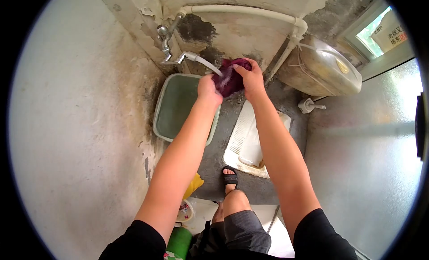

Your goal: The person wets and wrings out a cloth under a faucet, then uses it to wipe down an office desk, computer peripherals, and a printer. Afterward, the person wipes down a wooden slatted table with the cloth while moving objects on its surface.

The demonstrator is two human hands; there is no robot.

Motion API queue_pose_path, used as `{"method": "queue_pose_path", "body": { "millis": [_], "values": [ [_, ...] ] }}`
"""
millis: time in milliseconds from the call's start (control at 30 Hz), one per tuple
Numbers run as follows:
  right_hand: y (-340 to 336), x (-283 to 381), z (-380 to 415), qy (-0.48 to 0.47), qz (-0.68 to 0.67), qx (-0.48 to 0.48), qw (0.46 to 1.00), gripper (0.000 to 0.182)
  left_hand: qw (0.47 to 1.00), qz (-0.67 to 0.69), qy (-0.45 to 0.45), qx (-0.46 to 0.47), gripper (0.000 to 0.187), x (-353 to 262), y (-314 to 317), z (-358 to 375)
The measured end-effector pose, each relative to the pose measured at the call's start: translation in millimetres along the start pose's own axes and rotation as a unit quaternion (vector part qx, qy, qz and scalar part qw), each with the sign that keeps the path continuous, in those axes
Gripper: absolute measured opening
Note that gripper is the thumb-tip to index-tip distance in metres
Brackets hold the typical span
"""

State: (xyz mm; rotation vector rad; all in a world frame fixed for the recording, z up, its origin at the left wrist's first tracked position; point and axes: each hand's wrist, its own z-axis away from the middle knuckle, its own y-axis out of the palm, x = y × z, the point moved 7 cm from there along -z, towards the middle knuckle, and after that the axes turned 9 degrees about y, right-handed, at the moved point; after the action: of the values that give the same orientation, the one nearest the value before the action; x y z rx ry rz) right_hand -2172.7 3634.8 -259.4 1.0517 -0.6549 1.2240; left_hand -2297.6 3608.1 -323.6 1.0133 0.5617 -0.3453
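"While water (pixel 209 64) splashes onto that maroon cloth (pixel 234 84), why hold it up there, at the upper centre of the frame?"

"Because the stream lands right there, I'd guess, coming from the tap (pixel 164 36) at upper left. The basin (pixel 156 119), lower and to the left, probably stands close to catch drips."

"And the grip?"

"Right hand (pixel 253 79): thumb laid over the cloth, fingers closed around its right edge, little gap left. Left hand (pixel 208 88): closed on the left edge, though most fingertips are hidden, so I can't tell how tightly."
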Motion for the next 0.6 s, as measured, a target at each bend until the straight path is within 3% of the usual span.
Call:
{"method": "queue_pose_path", "body": {
  "millis": [67,100,133,200,267,333,367,400,433,467,500,533,600],
  "values": [
    [-3,-28,-17,0.010,-0.075,-0.007,0.997,0.037,0.996,0.060,-0.053,0.039,0.036,1,6,5],
    [6,-39,-21,0.032,-0.096,0.036,0.994,0.036,0.997,0.031,-0.060,-0.022,0.043,-5,6,14],
    [5,-46,-23,0.033,-0.098,0.038,0.994,0.036,0.998,0.029,-0.059,-0.023,0.043,-15,11,25],
    [37,-63,0,0.246,-0.253,0.178,0.919,0.036,0.989,0.013,-0.150,0.000,0.045,-17,14,43],
    [50,-62,5,0.257,-0.256,0.195,0.911,0.036,0.986,0.025,-0.160,0.025,0.051,-9,-9,27],
    [53,-58,-1,0.188,-0.062,0.111,0.974,0.026,0.995,-0.046,-0.088,0.007,0.057,-7,-36,9],
    [57,-47,-1,0.113,0.048,0.075,0.990,0.025,0.991,-0.125,-0.009,-0.045,0.063,-11,-44,2],
    [61,-42,1,0.113,0.049,0.075,0.990,0.025,0.991,-0.123,-0.009,-0.046,0.063,-9,-50,0],
    [56,-22,1,0.024,0.207,0.003,0.978,0.026,0.980,-0.161,-0.093,-0.071,0.066,2,-63,3],
    [57,-2,5,-0.067,0.357,-0.069,0.929,0.028,0.960,-0.197,-0.175,-0.094,0.069,3,-62,20],
    [57,7,8,-0.178,0.379,-0.141,0.897,0.033,0.966,-0.089,-0.233,-0.063,0.070,6,-50,34],
    [51,1,5,-0.178,0.379,-0.142,0.897,0.033,0.966,-0.088,-0.234,-0.062,0.070,9,-49,37],
    [61,9,25,-0.214,0.447,-0.085,0.865,0.027,0.958,0.152,-0.212,0.122,0.074,10,-3,44]
  ]
}}
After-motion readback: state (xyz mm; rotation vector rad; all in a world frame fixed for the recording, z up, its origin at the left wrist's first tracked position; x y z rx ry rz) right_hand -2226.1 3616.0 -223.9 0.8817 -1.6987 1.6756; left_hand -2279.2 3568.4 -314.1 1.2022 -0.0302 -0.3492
